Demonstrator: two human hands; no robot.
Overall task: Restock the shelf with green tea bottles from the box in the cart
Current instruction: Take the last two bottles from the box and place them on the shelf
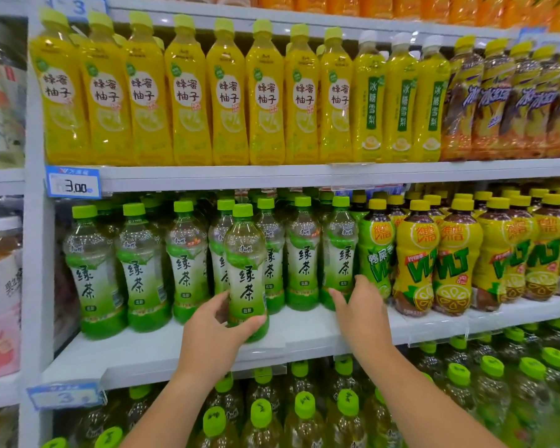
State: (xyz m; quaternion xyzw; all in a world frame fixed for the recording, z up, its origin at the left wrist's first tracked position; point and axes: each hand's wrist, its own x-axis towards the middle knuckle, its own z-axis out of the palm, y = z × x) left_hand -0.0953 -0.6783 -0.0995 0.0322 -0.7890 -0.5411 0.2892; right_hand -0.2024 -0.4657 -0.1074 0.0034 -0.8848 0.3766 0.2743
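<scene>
A green tea bottle [245,273] with a green cap stands at the front of the white middle shelf [162,350]. My left hand [214,331] is wrapped around its base. Behind it a row of the same green tea bottles [139,270] fills the shelf from the left. My right hand [359,305] is open, its fingers touching the base of the rightmost green tea bottle [339,253]. The box and the cart are out of view.
Yellow and green lemon tea bottles [450,257] stand to the right on the same shelf. Yellow honey pomelo bottles [188,95] fill the shelf above. More green-capped bottles [304,409] sit on the shelf below. A price tag [73,182] reads 3.00.
</scene>
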